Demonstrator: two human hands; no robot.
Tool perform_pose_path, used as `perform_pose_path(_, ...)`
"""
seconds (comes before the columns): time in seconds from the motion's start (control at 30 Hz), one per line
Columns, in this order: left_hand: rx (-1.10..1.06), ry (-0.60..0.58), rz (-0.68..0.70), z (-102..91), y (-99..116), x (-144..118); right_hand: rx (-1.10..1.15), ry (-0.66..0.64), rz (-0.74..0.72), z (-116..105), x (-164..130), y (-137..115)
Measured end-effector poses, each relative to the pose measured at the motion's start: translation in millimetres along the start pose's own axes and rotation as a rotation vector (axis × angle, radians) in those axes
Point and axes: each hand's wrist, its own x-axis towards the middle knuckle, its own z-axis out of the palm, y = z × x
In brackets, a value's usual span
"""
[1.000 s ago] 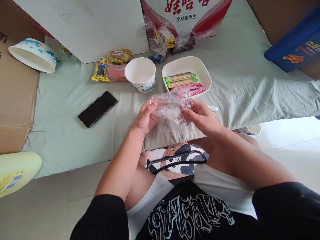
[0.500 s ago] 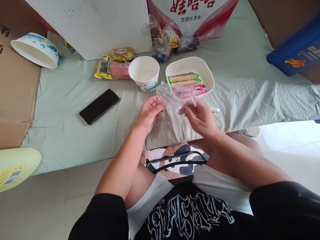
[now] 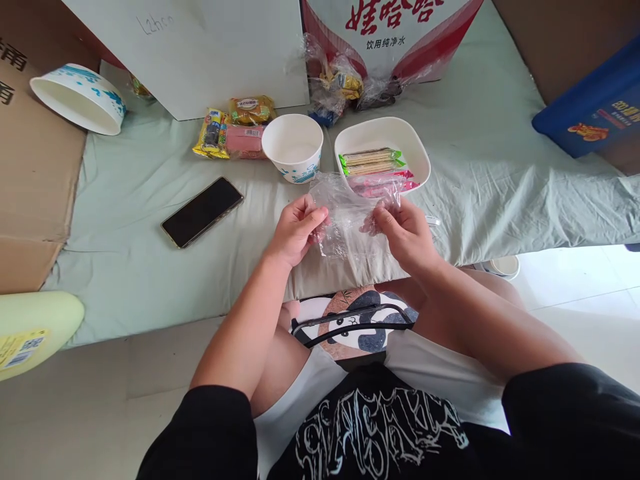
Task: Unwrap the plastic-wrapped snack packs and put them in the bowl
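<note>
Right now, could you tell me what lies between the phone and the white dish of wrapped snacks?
In the head view, a paper cup stands between the phone and the white dish.

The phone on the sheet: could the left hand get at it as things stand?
Probably yes: the phone lies uncovered on bare sheet beside the left hand, though that hand grips a clear plastic bag.

A crumpled, see-through plastic bag (image 3: 350, 217) is stretched between the left hand (image 3: 295, 230) and right hand (image 3: 407, 233), each pinching one side, and is held just in front of the white dish (image 3: 383, 137), overlapping its near rim.
</note>
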Motion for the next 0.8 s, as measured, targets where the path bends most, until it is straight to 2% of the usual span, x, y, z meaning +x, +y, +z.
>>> perform_pose_path(0.1,0.049,0.043,0.012,-4.8,1.6,3.9,0.048,0.012,0.004,-2.9,1.2,-1.4)
perform_pose_path(0.23,0.002,0.183,0.136,-13.8,-1.8,10.4,0.110,0.070,-0.008,-6.4,1.5,-3.0)
perform_pose_path(0.27,-0.009,0.169,0.154,-15.2,-3.6,11.3,0.125,0.074,-0.009,-6.6,1.0,-3.8)
perform_pose_path(0.33,-0.004,0.056,0.143,-15.5,-7.5,11.4,0.146,0.032,-0.009,-6.2,-1.2,-5.9)
perform_pose_path(0.43,0.035,-0.148,0.041,-10.9,-11.9,8.7,0.187,-0.114,-0.003,-4.6,-7.0,-8.5)
perform_pose_path(0.5,0.048,-0.208,-0.037,-6.7,-12.4,6.4,0.246,-0.191,0.012,-3.9,-11.1,-8.7)
perform_pose_path(0.57,0.035,-0.208,-0.079,-3.6,-10.6,4.3,0.297,-0.205,0.045,-4.3,-13.4,-8.0)
perform_pose_path(0.67,-0.051,-0.135,-0.069,-1.9,-5.3,1.8,0.288,-0.171,0.108,-6.5,-12.4,-8.4)
perform_pose_path(0.8,-0.065,-0.082,-0.097,-4.0,1.7,-0.8,0.167,-0.257,0.156,-10.3,-7.3,-13.4)
